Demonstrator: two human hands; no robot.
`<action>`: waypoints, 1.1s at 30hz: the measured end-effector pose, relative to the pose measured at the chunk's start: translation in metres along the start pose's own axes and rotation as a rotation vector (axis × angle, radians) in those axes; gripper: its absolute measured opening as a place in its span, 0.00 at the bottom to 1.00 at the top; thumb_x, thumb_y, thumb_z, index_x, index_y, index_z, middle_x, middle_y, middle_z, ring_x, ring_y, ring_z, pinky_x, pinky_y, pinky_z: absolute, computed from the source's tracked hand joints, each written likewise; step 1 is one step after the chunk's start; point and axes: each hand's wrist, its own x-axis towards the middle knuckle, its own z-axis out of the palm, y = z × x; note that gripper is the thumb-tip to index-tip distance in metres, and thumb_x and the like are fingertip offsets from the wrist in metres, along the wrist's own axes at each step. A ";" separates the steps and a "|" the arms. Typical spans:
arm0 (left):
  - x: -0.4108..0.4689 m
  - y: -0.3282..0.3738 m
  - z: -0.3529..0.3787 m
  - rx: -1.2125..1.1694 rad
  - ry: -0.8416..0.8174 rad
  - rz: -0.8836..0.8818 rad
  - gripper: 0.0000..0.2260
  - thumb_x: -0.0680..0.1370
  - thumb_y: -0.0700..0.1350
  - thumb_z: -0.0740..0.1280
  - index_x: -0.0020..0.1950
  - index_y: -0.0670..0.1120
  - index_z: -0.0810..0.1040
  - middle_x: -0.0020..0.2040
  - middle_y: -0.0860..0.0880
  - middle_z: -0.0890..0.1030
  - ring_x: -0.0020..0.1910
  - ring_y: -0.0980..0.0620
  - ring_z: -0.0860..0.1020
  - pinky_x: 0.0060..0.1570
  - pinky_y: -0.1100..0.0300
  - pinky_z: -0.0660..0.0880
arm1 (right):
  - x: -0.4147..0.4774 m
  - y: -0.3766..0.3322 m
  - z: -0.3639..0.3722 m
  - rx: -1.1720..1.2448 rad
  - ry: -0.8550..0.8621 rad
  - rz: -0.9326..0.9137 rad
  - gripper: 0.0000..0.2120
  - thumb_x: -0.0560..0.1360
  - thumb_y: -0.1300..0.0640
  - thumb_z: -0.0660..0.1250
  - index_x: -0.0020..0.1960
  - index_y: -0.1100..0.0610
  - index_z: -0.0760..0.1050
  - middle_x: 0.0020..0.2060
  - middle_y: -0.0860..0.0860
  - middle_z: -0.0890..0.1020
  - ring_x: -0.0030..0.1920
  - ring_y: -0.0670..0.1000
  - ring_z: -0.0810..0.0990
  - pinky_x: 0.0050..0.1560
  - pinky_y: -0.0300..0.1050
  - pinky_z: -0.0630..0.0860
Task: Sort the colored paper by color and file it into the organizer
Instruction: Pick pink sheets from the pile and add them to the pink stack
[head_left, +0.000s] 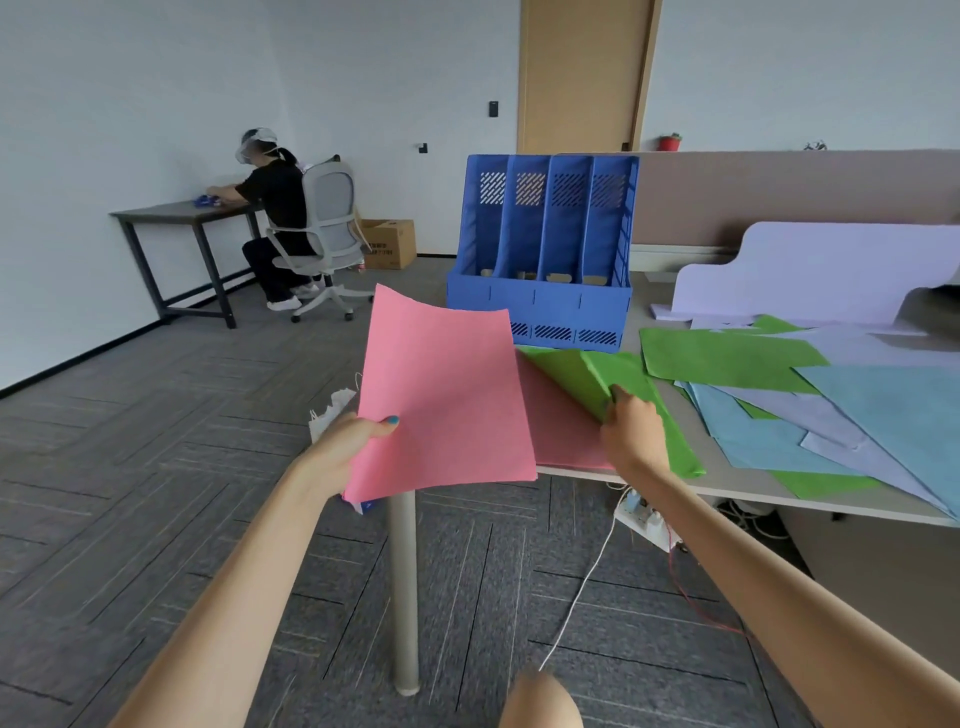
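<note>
Left hand (358, 441): grips a pink sheet (447, 395) by its edge, thumb on top, off the table (737, 486) corner.
Right hand (631, 431): pinches a green sheet (613, 384), peeled up from the table.
Organizer (540, 291): blue, upright just behind.
Loose paper (831, 410): green, blue and lilac sheets overlapping at right.

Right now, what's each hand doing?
Left hand: holds the pink paper by its edge.
Right hand: grips the green paper, lifted off the desk.

Reaching forward with both bare arms. Pinching pink sheet (447, 395) with left hand (353, 441), thumb on top. Gripping green sheet (587, 379) with right hand (631, 431), fingers (626, 399) curled, knuckles upward.
</note>
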 end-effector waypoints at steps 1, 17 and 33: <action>0.000 0.004 0.005 0.018 -0.036 0.000 0.13 0.78 0.40 0.66 0.63 0.42 0.75 0.52 0.45 0.82 0.50 0.46 0.79 0.55 0.51 0.73 | 0.005 0.004 -0.002 0.068 0.050 0.058 0.08 0.73 0.72 0.55 0.45 0.64 0.70 0.34 0.59 0.74 0.36 0.61 0.73 0.35 0.47 0.65; 0.076 0.034 0.115 0.178 -0.139 0.029 0.20 0.74 0.40 0.70 0.65 0.40 0.72 0.65 0.49 0.73 0.67 0.49 0.67 0.62 0.56 0.61 | 0.028 0.040 -0.037 0.179 0.319 0.093 0.08 0.71 0.73 0.53 0.42 0.62 0.65 0.29 0.58 0.70 0.32 0.61 0.66 0.32 0.47 0.57; 0.096 0.015 0.134 0.393 0.107 0.249 0.11 0.74 0.38 0.70 0.54 0.41 0.74 0.52 0.44 0.80 0.50 0.44 0.78 0.50 0.55 0.72 | 0.015 0.030 -0.025 -0.003 0.193 -0.026 0.17 0.67 0.74 0.55 0.53 0.64 0.69 0.34 0.62 0.75 0.34 0.61 0.71 0.33 0.48 0.63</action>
